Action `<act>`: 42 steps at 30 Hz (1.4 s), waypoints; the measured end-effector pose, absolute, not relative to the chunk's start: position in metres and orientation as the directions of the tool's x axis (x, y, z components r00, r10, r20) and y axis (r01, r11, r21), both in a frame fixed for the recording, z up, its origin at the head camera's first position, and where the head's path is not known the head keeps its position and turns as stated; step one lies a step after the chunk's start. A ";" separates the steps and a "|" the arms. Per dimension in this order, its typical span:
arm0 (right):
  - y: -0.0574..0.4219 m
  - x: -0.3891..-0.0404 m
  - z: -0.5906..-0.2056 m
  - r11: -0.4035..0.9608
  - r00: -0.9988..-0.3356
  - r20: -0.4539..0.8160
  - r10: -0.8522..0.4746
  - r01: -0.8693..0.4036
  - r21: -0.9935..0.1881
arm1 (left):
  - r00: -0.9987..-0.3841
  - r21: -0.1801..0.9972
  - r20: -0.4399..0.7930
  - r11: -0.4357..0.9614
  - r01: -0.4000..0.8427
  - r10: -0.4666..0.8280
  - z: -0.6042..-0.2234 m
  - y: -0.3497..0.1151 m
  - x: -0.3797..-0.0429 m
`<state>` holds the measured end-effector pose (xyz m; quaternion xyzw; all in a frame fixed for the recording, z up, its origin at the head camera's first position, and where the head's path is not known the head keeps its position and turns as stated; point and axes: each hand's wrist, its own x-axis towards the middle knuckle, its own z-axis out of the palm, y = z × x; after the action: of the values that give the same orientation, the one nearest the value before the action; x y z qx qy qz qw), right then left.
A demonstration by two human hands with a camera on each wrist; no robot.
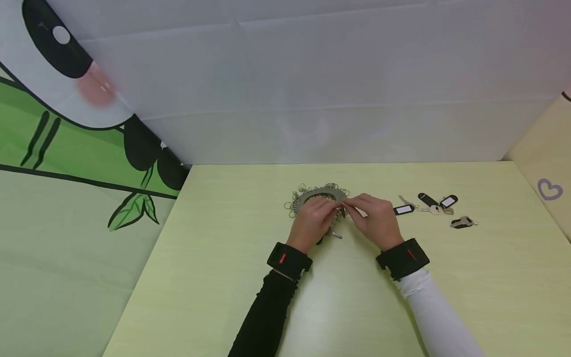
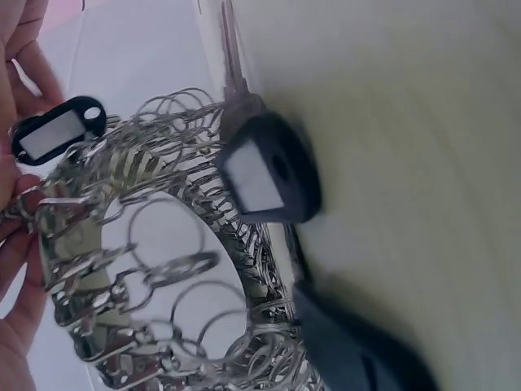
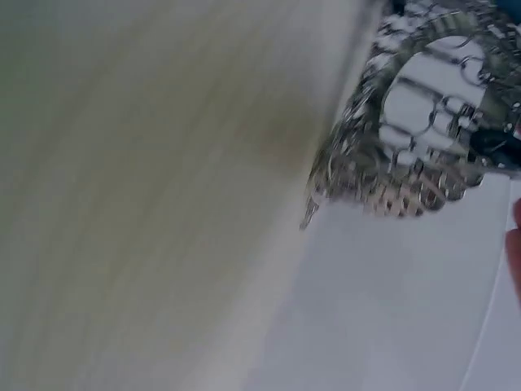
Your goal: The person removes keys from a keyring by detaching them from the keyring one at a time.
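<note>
A large flat metal ring (image 1: pixel 301 199) lies on the table, its rim lined with many small clips and split rings. My left hand (image 1: pixel 311 220) is over its near side, pinching a small clip at the right rim. From the right, my right hand (image 1: pixel 376 223) meets it fingertip to fingertip and pinches a black key tag (image 2: pixel 59 130) with a pale label. The fingers partly hide the exact grip. Another black key tag (image 2: pixel 264 173) with a key (image 2: pixel 234 57) hangs from the ring, close to the left wrist camera.
Right of the hands lie several keys with black label tags, among them a tag (image 1: pixel 404 209), another tag (image 1: pixel 448 201) and a key with a tag (image 1: pixel 462 222). A printed cloth wall (image 1: pixel 312 134) rises behind the table (image 1: pixel 223 238).
</note>
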<state>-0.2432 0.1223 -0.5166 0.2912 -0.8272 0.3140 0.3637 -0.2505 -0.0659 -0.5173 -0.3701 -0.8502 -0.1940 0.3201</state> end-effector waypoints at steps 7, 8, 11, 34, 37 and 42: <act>0.121 -0.242 -0.516 0.531 -0.571 0.813 -0.113 -0.726 -0.436 | -0.433 0.014 0.756 0.648 0.761 0.491 -0.517 -0.066 -0.252; 0.121 -0.242 -0.516 0.529 -0.564 0.818 -0.109 -0.730 -0.433 | -0.424 0.008 0.762 0.647 0.762 0.489 -0.516 -0.066 -0.252; 0.120 -0.242 -0.516 0.533 -0.533 0.839 -0.109 -0.744 -0.404 | -0.405 -0.008 0.773 0.646 0.763 0.488 -0.516 -0.066 -0.252; 0.120 -0.243 -0.520 0.491 -0.553 0.830 -0.069 -0.743 -0.454 | -0.309 -0.031 0.830 0.591 0.806 0.465 -0.520 -0.066 -0.254; 0.120 -0.243 -0.518 0.445 -0.593 0.803 -0.058 -0.736 -0.511 | -0.305 -0.008 0.837 0.569 0.823 0.454 -0.521 -0.067 -0.255; 0.121 -0.243 -0.518 0.325 -0.690 0.723 -0.035 -0.692 -0.645 | -0.299 -0.006 0.837 0.555 0.832 0.458 -0.521 -0.067 -0.255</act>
<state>-0.2434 0.1209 -0.5181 0.2414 -0.7523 0.5283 0.3109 -0.2555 -0.0668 -0.5206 -0.4163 -0.7746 -0.2222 0.4212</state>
